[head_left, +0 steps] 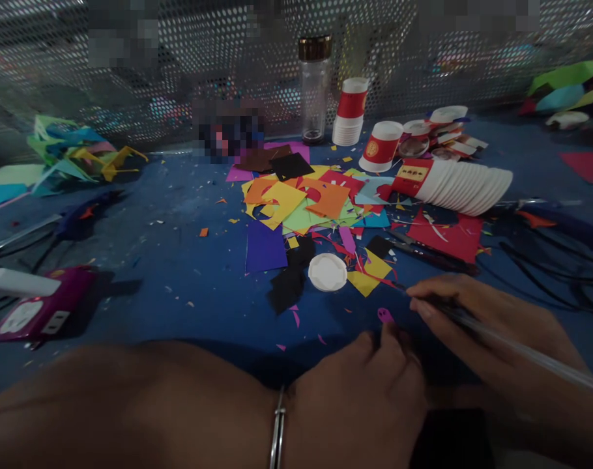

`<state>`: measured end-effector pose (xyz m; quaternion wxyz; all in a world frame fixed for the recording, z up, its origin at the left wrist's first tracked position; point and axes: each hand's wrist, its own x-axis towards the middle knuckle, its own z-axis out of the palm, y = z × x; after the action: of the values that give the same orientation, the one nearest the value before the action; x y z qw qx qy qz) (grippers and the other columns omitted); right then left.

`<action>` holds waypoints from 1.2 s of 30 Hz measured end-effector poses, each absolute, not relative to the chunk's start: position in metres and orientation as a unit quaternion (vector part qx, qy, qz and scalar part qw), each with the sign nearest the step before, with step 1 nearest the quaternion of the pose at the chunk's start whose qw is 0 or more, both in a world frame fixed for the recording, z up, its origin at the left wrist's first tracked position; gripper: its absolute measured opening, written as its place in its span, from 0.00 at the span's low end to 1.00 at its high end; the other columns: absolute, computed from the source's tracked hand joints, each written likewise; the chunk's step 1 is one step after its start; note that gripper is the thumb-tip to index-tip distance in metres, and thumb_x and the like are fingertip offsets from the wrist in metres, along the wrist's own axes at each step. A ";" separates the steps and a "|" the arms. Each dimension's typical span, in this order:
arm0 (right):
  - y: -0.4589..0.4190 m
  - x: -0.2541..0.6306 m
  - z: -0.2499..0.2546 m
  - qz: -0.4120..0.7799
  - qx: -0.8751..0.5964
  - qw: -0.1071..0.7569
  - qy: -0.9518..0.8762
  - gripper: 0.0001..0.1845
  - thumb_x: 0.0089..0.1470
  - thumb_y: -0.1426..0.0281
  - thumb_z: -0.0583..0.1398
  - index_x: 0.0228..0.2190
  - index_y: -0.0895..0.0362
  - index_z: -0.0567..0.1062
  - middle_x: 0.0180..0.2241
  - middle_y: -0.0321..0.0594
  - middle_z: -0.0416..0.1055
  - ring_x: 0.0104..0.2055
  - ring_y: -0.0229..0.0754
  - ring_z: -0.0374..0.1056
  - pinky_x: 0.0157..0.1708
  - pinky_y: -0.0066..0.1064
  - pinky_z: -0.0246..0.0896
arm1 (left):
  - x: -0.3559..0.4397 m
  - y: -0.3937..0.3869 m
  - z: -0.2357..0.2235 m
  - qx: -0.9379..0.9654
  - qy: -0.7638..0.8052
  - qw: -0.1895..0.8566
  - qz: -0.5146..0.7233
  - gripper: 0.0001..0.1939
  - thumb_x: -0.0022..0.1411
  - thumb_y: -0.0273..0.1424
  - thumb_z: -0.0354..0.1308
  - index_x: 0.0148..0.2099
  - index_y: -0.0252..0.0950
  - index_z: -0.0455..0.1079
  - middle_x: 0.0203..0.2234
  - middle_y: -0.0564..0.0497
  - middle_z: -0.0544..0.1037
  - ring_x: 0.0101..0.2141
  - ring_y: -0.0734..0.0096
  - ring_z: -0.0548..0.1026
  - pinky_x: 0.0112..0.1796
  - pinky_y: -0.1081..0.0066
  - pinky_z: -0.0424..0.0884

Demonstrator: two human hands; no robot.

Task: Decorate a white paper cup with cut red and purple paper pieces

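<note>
My right hand (511,339) is closed around a slim pen (531,354). Its tip points left, above the blue tabletop (179,273). My left hand (369,384), with a silver bangle (277,423) at the wrist, has its fingers curled at a small purple paper cut-out (384,315). Dark marks show on the cut-out, and its lower part is under the fingertips. Just beyond lie a white round lid-like disc (328,272), yellow paper pieces (366,284) and black paper (287,288). A dark pair of scissors (428,251) rests beyond my right hand.
Coloured paper sheets (296,202) overlap mid-table. Behind them stand a glass bottle (313,98) and paper cups (380,146); a cup stack (462,185) lies sideways. A magenta box-like device (47,303) and glue gun (84,212) are left; cables (535,273) curl at right.
</note>
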<state>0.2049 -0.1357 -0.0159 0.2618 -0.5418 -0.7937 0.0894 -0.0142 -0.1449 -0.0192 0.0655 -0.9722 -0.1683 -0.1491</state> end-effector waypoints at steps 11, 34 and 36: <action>-0.090 0.247 -0.009 -0.008 -0.413 0.123 -0.902 0.20 0.67 0.73 0.50 0.50 0.55 0.79 0.47 0.51 0.80 0.49 0.52 0.76 0.49 0.43 0.73 | -0.014 -0.145 -0.005 -0.984 -0.142 0.086 -0.065 0.18 0.73 0.34 0.53 0.54 0.27 0.77 0.56 0.37 0.78 0.54 0.55 0.73 0.44 0.64 0.70; -0.087 0.217 0.007 0.090 -0.344 0.123 -0.927 0.13 0.63 0.68 0.53 0.36 0.53 0.78 0.35 0.44 0.78 0.38 0.49 0.75 0.38 0.41 0.70 | -0.002 -0.110 -0.003 -0.918 -0.385 -0.028 -0.092 0.28 0.65 0.53 0.59 0.48 0.30 0.69 0.44 0.40 0.76 0.48 0.50 0.72 0.47 0.54 0.71; -0.086 0.220 0.006 0.095 -0.354 0.127 -0.922 0.13 0.64 0.68 0.53 0.39 0.54 0.78 0.37 0.45 0.79 0.40 0.50 0.75 0.40 0.42 0.71 | 0.001 -0.112 -0.002 -0.920 -0.380 -0.029 -0.093 0.25 0.67 0.50 0.59 0.49 0.30 0.69 0.44 0.40 0.75 0.48 0.49 0.71 0.48 0.54 0.71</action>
<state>0.2197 -0.0859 0.0063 0.1268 -0.3541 -0.9217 0.0952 0.0009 -0.1117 -0.0018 -0.0290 -0.9199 -0.3800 -0.0928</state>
